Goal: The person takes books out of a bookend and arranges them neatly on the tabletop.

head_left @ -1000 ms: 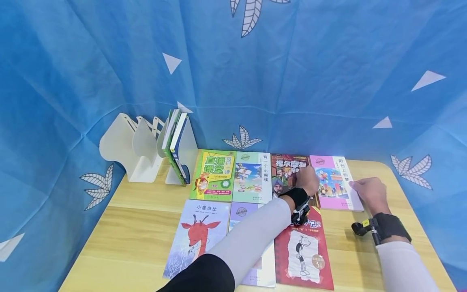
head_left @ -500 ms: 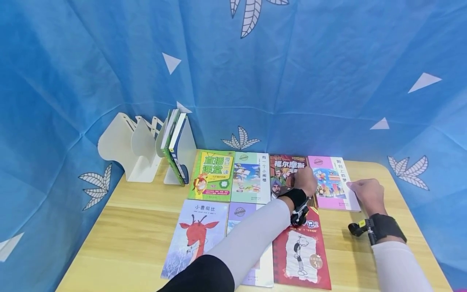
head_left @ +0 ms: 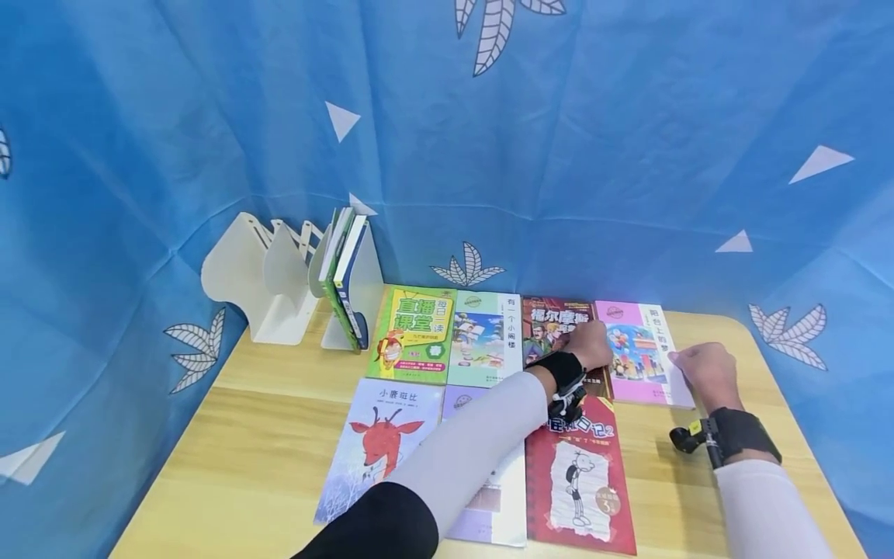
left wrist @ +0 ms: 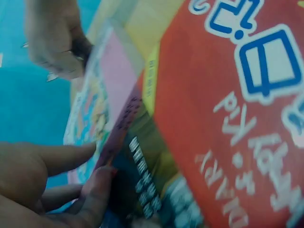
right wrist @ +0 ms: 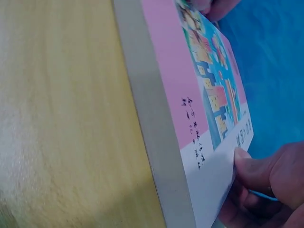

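Note:
A pink-and-white paperback book (head_left: 639,353) lies at the right end of the back row. My right hand (head_left: 708,374) holds its right edge; in the right wrist view the thumb (right wrist: 251,166) rests on the cover and the other fingers curl at the edge. At the left edge of the same book is my left hand (head_left: 587,343), above the brown comic-style book (head_left: 541,334). The left wrist view has the index finger (left wrist: 71,156) and thumb (left wrist: 99,183) at the book's spine edge, apparently pinching it. The red diary book (head_left: 583,481) lies in front, partly under the left forearm.
A white book rack (head_left: 279,326) stands at the back left, with several upright books (head_left: 345,272) in its right slot. Flat on the wooden table (head_left: 230,450) lie a green-yellow book (head_left: 414,334), a pale green book (head_left: 482,341), a deer book (head_left: 380,446) and a purple-and-white book (head_left: 489,505).
The left wrist has shifted slightly left, so more of the red book's title shows. Both hands stay at the pink-and-white book's edges. The head view has shifted slightly.

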A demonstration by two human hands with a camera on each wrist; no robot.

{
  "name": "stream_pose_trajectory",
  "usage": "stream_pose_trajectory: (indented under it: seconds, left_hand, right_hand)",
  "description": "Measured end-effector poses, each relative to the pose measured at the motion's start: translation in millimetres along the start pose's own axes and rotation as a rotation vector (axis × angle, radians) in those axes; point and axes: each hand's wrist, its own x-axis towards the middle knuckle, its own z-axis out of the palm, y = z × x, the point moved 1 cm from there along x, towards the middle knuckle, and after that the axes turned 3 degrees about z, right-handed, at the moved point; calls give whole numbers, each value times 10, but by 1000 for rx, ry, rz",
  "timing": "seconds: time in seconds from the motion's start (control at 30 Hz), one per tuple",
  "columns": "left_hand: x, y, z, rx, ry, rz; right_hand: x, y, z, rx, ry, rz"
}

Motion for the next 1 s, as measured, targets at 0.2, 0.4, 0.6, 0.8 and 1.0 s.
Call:
stream_pose_trajectory:
  seconds: [0.2,0.4,0.6,0.8,1.0]
  left_hand:
    - [-78,-77,-187,-150,-88,149]
    - [-279,-126,-406,-31,-73,264]
    - [-657,-138,-693,123,-35,319]
    - [-1013,-256,-960,312,70,436]
    - [-1368,-469,-1223,394,204,537]
  right_hand:
    - [-43,-56,-13,-149,63,-96]
    - [-69,-135,18,-242,148,-254]
    - [-129,-201,33,-313,162,-348]
    - [-187,-239,18,-357,93,-388]
    - [-310,-241,66,-338,83,-436]
